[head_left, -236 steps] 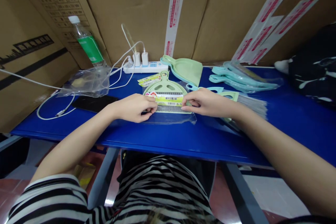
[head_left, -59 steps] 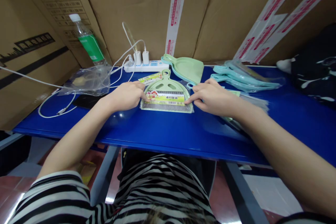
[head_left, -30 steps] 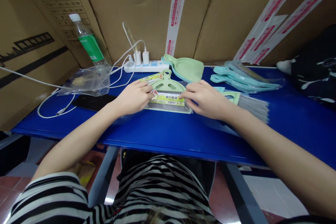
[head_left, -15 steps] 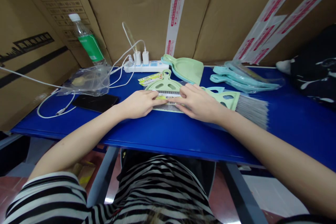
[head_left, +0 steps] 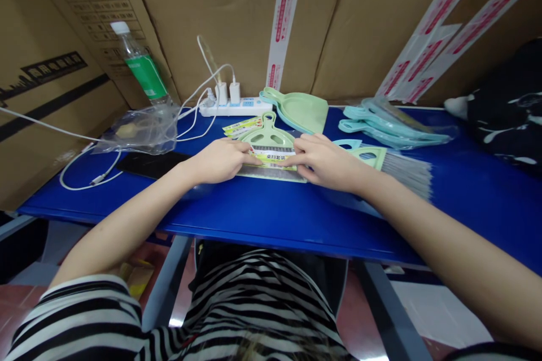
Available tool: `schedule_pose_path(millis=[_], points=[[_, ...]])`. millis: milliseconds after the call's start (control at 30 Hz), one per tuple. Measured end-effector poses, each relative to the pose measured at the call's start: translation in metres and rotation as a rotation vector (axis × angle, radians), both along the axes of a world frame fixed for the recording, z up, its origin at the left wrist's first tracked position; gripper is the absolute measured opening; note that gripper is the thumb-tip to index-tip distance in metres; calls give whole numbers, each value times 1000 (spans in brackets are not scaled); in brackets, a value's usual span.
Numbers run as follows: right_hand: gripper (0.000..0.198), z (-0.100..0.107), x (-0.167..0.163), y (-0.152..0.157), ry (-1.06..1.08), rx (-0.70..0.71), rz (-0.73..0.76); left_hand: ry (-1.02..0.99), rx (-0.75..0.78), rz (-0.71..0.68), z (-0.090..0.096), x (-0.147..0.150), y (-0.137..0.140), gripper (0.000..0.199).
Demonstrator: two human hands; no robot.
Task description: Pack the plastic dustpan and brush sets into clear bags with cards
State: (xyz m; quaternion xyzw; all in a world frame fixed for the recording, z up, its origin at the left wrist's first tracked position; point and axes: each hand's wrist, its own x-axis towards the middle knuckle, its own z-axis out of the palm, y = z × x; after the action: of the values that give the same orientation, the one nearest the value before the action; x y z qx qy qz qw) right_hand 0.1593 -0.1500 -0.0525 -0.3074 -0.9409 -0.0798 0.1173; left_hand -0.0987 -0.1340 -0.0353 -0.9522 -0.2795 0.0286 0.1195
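One green dustpan set (head_left: 273, 150) beneath left fingers (head_left: 247, 158) and right fingers (head_left: 298, 159)

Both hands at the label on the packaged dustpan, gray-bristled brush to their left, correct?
No, the head view shows the brush to their right. Left hand and right hand are at the label on the packaged dustpan.

Blue tbl (head_left: 271, 208), brown cardbd (head_left: 203, 5) behind, reddish flr (head_left: 359, 310)
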Motion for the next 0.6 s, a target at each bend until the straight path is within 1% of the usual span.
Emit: schedule_pose_path(millis=[133,267,433,600], points=[[41,3,5,1,13,-37,-3,-42,-17,-36,3,-5,6,49],[41,6,9,3,11,-82,-17,-83,-41,-37,7,-10,11,52],[40,9,16,7,10,-155,-11,-118,-100,0,10,-18,17,54],[38,11,20,10,29,-206,-35,-159,-107,69,12,-26,20,49]])
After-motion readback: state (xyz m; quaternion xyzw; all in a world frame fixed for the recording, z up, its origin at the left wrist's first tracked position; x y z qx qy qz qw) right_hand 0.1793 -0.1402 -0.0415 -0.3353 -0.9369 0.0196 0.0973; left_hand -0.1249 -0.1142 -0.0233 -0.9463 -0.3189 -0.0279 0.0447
